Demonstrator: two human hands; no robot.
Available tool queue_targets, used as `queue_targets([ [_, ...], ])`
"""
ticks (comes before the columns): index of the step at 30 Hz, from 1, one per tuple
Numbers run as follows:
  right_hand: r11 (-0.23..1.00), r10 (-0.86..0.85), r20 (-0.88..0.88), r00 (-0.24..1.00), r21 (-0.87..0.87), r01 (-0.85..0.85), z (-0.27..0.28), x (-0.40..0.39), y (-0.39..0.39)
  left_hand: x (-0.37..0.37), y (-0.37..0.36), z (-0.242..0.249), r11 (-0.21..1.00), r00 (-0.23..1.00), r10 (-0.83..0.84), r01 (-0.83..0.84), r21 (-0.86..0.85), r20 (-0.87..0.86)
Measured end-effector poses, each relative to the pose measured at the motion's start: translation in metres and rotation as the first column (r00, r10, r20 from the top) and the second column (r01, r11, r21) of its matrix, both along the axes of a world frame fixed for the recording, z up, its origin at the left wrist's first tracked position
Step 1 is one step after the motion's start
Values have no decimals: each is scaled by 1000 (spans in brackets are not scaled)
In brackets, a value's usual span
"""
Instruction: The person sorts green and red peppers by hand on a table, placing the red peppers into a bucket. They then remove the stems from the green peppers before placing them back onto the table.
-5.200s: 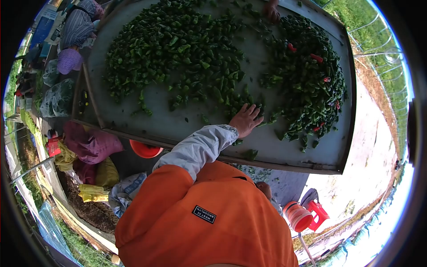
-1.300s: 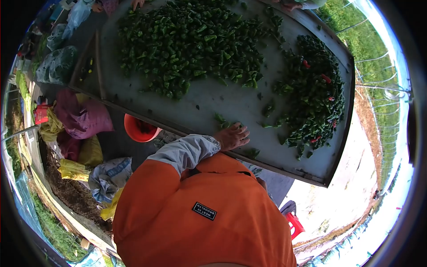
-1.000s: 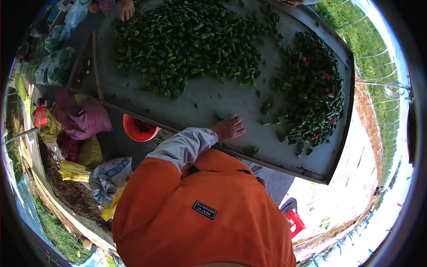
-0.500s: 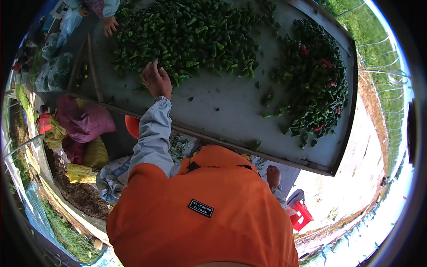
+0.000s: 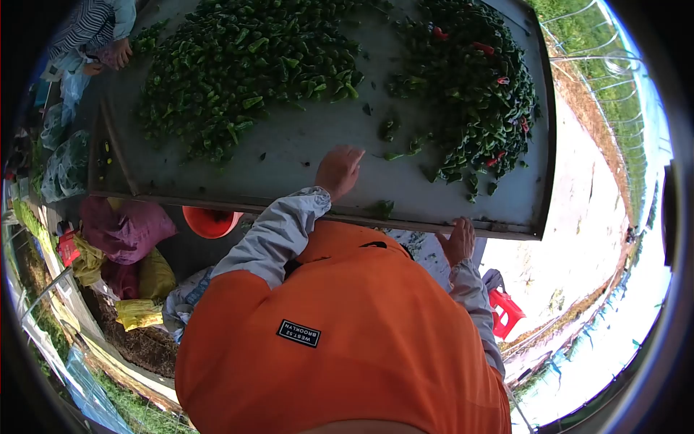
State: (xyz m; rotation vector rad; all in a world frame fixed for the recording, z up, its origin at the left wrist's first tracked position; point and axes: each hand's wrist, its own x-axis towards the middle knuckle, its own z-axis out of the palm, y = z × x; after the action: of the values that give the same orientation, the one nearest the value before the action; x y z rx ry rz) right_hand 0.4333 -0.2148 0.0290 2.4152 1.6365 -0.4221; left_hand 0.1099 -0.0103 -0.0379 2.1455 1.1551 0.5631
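Observation:
My left hand [image 5: 339,172] is over the bare near part of the grey table [image 5: 282,173], between two heaps of peppers. Its fingers stretch toward the right and hold nothing that shows. The large heap of green peppers [image 5: 246,69] lies to its upper left. On the right side is a darker heap of green peppers [image 5: 477,101] with several red ones, and a few loose peppers [image 5: 405,150] trail off its left side. My right hand [image 5: 459,242] is at the table's near rim, fingers extended and fingertips right at the edge.
Across the table at upper left, another person's hand [image 5: 121,52] is near the heap's edge. Below the table stand an orange-red bucket [image 5: 210,223] and a pink sack [image 5: 126,228]. A red plastic stool [image 5: 506,315] is at right; plastic bags [image 5: 65,170] lie at left.
My left hand has moved right, away from the large heap. My right hand has come up from beside my body to the table rim. The view has shifted, showing more of the bucket.

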Motion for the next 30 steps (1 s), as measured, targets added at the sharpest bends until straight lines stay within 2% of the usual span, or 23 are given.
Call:
queue_targets([
  [1, 998, 53, 43, 998, 41, -55, -4, 10, -2, 10, 7, -1, 998, 1000, 3, -2, 64, -5],
  [4, 981, -120, -55, 991, -160, 110, -10, 27, -3, 38, 29, 2, 970, 999, 26, -16, 244, -37],
  [6, 959, -164, -63, 984, -246, 144, -22, 35, -10, 63, 39, 6, 944, 997, 35, -8, 330, -75],
  [7, 944, -183, -67, 981, -290, 156, -28, 39, -13, 76, 43, 6, 949, 997, 24, -1, 314, -68],
  [9, 949, -184, -78, 980, -273, 157, -33, 43, -18, 96, 48, -2, 961, 998, 5, 11, 278, -58],
  [12, 951, -170, -75, 983, -274, 143, -30, 39, -18, 106, 69, -26, 970, 968, 238, -233, 69, -80],
  [15, 947, -161, -84, 983, -294, 130, -21, 39, -14, 91, 98, -56, 903, 909, 410, -391, 179, -80],
  [18, 943, -158, -107, 982, -310, 118, -15, 40, -8, 82, 115, -64, 941, 912, 336, -315, 121, -237],
  [21, 936, -160, -104, 982, -331, 118, -15, 40, -6, 79, 125, -68, 969, 917, 244, -241, 48, -314],
  [22, 932, -159, -99, 982, -345, 116, -15, 40, -7, 78, 125, -67, 974, 928, 227, -219, 60, -297],
  [25, 933, -167, -107, 980, -337, 122, -18, 41, -9, 94, 110, -47, 931, 930, 341, -355, -88, -139],
  [26, 933, -170, -110, 979, -338, 124, -18, 41, -8, 108, 99, -39, 939, 942, 333, -336, -75, -46],
  [29, 931, -170, -106, 980, -343, 124, -13, 40, -4, 187, 35, 28, 967, 949, 169, -108, -229, 265],
  [30, 930, -165, -93, 982, -347, 123, -12, 39, -3, 219, 5, 39, 973, 913, 38, 59, -224, 406],
])
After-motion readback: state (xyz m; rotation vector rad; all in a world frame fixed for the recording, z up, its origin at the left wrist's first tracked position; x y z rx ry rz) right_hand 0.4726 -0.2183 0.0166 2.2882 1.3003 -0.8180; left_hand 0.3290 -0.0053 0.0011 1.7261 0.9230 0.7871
